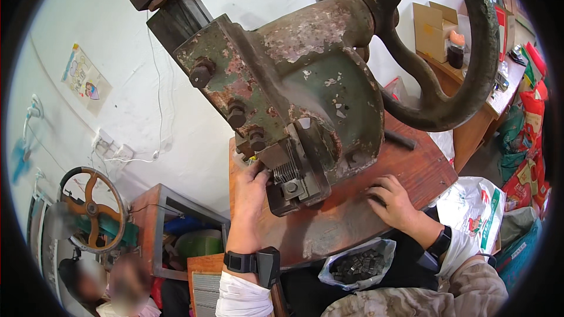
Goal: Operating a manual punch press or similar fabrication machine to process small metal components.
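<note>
A worn green hand press [329,82] with peeling paint stands on a reddish-brown wooden table [352,217]. My left hand [251,185] is at the press's lower tooling, its fingers drawn together beside the coil spring [286,172]. The fingertips are partly hidden there, and what they grip cannot be made out. On the table to the right of the press lies my right hand [395,202], its fingers loosely bent and apart, with a dark patch under them. Near my lap, a plastic bag [385,261] contains many small dark metal pieces [358,267].
The press's large handwheel [482,41] curves over the right side. A desk [464,91] behind it bears a cardboard box [432,32]. Colourful bags [526,152] crowd the right edge. At lower left are another handwheel [92,206], a box-like cabinet [150,211] and blurred people [126,285].
</note>
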Available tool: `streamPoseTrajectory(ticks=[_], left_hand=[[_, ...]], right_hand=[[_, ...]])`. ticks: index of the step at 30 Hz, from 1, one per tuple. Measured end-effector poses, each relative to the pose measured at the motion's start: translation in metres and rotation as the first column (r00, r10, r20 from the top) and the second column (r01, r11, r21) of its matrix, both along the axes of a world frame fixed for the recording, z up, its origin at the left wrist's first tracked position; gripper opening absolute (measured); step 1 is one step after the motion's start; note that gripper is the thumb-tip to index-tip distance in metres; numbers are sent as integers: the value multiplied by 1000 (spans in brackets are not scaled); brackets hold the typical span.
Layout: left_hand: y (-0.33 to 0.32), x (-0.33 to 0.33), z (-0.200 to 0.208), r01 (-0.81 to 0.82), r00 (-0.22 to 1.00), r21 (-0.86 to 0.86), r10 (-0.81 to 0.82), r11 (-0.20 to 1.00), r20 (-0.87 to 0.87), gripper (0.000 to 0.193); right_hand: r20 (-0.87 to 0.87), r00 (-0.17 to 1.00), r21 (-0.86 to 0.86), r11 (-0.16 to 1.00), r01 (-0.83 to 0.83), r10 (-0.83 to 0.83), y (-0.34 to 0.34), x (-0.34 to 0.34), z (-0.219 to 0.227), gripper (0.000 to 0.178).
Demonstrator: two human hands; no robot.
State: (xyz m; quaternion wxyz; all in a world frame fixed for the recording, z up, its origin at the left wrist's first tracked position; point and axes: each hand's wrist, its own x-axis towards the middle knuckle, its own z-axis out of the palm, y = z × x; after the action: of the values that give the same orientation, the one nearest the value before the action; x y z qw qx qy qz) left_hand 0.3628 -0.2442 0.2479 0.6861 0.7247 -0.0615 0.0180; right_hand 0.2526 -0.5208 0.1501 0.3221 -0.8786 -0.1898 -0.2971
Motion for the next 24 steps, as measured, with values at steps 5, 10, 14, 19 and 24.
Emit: streamPoseTrajectory(ticks=[5, 10, 14, 19, 24], left_hand=[[3, 18, -51, -371, 828, 486, 46, 792, 558, 31], [7, 19, -52, -220, 940, 458, 62, 861, 336, 36], [10, 26, -71, -64, 956, 147, 18, 987, 292, 39], [6, 20, -59, -119, 941, 383, -19, 916, 338, 41], [6, 14, -53, -112, 956, 476, -36, 872, 291, 41]], right_hand=[[131, 982, 150, 977, -154, 135, 62, 42, 46, 27], [142, 987, 183, 978, -103, 77, 100, 92, 58, 36], [-55, 998, 125, 992, -20, 27, 107, 97, 69, 47], [-3, 994, 93, 990, 107, -107, 123, 97, 75, 65], [-219, 968, 85, 986, 144, -122, 117, 94, 87, 72]])
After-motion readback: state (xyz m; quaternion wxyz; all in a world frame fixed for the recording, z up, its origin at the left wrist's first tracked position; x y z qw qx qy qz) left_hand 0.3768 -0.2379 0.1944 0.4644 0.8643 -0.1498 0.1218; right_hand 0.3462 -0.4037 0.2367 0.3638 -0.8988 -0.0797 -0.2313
